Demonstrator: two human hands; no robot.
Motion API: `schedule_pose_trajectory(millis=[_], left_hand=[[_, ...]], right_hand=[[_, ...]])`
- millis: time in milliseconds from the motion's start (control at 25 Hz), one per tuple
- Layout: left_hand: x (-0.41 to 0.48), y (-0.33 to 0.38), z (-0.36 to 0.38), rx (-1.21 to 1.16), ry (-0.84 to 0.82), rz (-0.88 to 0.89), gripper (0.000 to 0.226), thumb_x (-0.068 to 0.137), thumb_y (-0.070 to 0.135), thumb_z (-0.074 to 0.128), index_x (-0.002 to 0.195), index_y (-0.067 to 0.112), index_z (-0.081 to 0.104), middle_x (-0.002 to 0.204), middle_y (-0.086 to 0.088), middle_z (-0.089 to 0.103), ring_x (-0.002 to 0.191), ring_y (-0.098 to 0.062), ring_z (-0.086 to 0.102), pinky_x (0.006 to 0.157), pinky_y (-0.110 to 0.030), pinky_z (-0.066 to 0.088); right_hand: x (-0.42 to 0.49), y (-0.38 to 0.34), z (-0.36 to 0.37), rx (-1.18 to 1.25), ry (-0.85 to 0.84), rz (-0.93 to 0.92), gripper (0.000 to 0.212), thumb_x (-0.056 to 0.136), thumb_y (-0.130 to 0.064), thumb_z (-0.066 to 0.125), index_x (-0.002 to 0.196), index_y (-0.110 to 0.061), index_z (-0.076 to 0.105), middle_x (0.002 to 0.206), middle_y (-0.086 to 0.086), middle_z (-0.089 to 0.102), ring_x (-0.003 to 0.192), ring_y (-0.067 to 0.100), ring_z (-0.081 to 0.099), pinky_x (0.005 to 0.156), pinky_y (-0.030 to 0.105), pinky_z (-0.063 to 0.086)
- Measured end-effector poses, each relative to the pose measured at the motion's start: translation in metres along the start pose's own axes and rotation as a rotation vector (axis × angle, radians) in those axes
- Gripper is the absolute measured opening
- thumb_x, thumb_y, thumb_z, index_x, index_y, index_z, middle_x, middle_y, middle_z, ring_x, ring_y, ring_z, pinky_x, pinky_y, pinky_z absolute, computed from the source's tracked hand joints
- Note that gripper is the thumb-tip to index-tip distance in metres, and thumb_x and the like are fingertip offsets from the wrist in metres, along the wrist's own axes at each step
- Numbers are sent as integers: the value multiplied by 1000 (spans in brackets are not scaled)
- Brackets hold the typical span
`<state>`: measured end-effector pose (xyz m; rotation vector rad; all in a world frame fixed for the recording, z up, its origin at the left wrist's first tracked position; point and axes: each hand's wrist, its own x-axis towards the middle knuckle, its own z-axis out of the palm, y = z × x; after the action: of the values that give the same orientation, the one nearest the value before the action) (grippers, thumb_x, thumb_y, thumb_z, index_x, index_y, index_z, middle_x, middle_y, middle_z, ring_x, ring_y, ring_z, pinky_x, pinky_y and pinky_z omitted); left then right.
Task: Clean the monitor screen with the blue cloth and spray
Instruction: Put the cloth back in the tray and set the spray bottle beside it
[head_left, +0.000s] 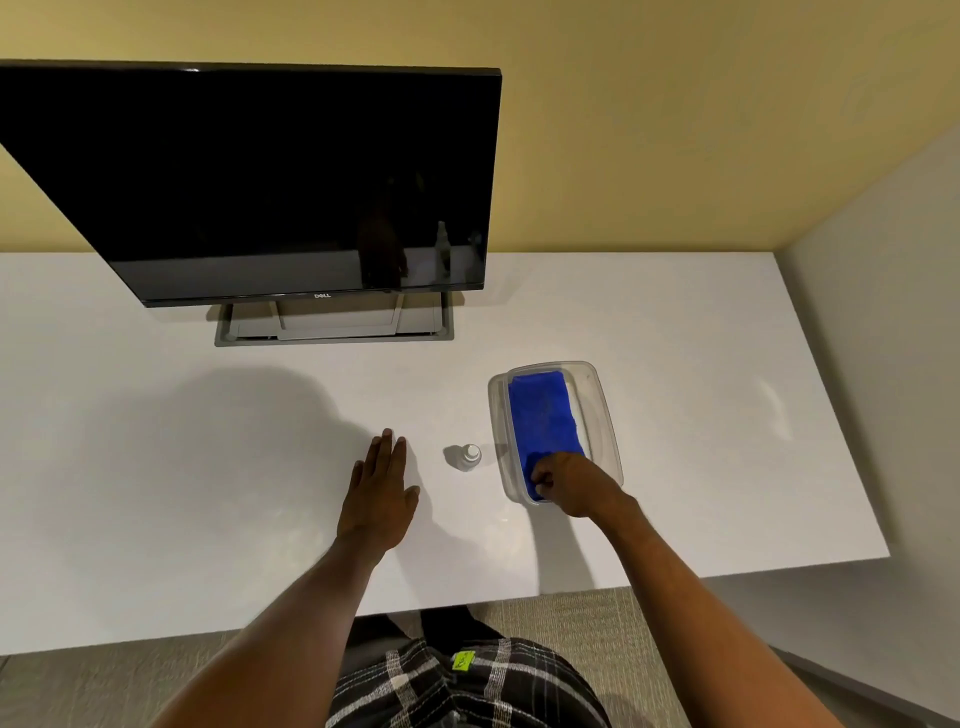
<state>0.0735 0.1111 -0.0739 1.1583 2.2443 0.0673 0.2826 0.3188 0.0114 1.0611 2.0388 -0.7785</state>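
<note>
Two hands are seen from the head camera over the white desk (156, 467). Fingers of the right hand (571, 486) are pinched on the near end of the blue cloth (543, 415), which is laid in a clear plastic container (605, 415). Just left of that hand, the spray bottle (469, 456) is stood upright. Beyond it, the left hand (382, 496) is spread flat, holding nothing. Far ahead, the dark monitor (260, 182) is propped on its stand.

Blue cloth (543, 415); black monitor (270, 176); white desk (675, 364).
</note>
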Motion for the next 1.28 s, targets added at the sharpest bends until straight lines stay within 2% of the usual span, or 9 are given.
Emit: schedule_pose_trajectory(millis=[80,160,280,400,600,800,1000,1120,1280], left_hand=[[1,-1,-1,1,-8,-1,82,107,35,49,168,17,-1,175,-4,-16,164,-21,-10,133,-41,10],[1,-1,-2,0,-13,0,84,106,35,53,168,17,0,175,-4,-16,164,-21,-9,133,-41,12],[1,1,-1,10,-11,-10,86,105,34,56,168,16,1,176,-5,-14,164,-22,-7,132,-41,15],[2,3,-3,11,-12,-16,88,103,33,59,168,15,3,176,-6,-12,164,-23,-6,131,-41,17],[2,3,-7,9,-29,-9,92,102,32,62,168,15,0,175,-5,-15,164,-22,-8,131,-40,17],[1,2,-10,3,-45,-2,93,102,30,62,168,16,-2,175,-4,-17,164,-21,-10,132,-39,16],[0,3,-10,-14,-44,-10,94,101,29,63,168,16,-2,175,-4,-17,164,-21,-10,132,-39,14],[2,3,-9,-13,-47,-14,94,101,30,63,168,16,-2,175,-3,-18,164,-21,-11,132,-39,13],[2,3,-9,-20,-50,-15,94,101,28,62,168,16,-2,175,-3,-18,164,-21,-11,132,-39,12]], right_hand=[[0,-2,-9,-37,126,-50,30,110,-24,50,128,-10,68,123,10,73,113,27,70,104,37,56],[5,-5,-17,31,368,-43,29,110,-26,45,121,-12,68,114,8,73,105,27,71,94,39,59],[17,-15,-26,155,591,-104,32,108,-20,48,136,-14,61,131,4,65,112,25,67,94,41,58],[27,-22,-28,89,557,-146,45,105,-16,51,151,-13,50,150,6,55,128,26,60,106,38,53],[39,-25,-28,-5,506,-132,51,106,-14,49,157,-12,41,159,6,47,143,25,49,119,37,43],[32,-19,-22,43,591,-107,45,105,-15,49,150,-15,49,148,5,56,122,26,62,104,36,53],[22,-13,-6,122,639,-101,42,103,-14,49,144,-14,53,136,5,63,108,26,65,94,35,54],[17,-12,5,81,662,29,34,105,-19,46,138,-13,55,127,6,66,105,24,67,91,34,56],[17,-9,13,112,376,307,29,107,-25,51,132,-11,54,113,6,68,100,24,69,85,33,55]])
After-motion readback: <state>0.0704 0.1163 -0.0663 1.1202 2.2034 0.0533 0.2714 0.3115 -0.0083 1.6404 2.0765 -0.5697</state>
